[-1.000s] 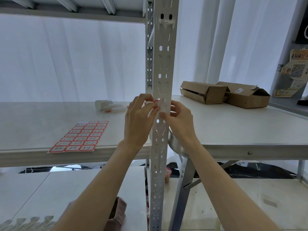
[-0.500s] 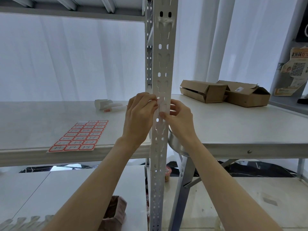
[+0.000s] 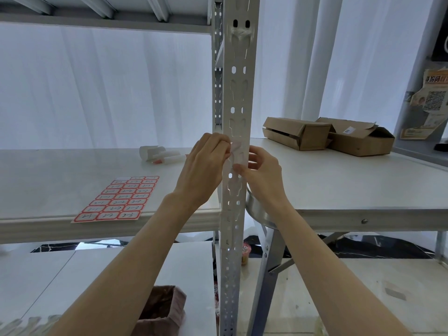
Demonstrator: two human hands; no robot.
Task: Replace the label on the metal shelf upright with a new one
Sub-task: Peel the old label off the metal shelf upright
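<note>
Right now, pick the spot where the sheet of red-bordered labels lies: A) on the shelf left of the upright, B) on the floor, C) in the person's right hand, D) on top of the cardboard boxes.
A: the label sheet lies flat on the shelf, left of the upright, away from both hands.

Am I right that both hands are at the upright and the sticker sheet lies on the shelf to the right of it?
Not quite. In the head view both hands, left and right, are at the upright, but the sticker sheet lies on the shelf to its left, not its right.
</note>
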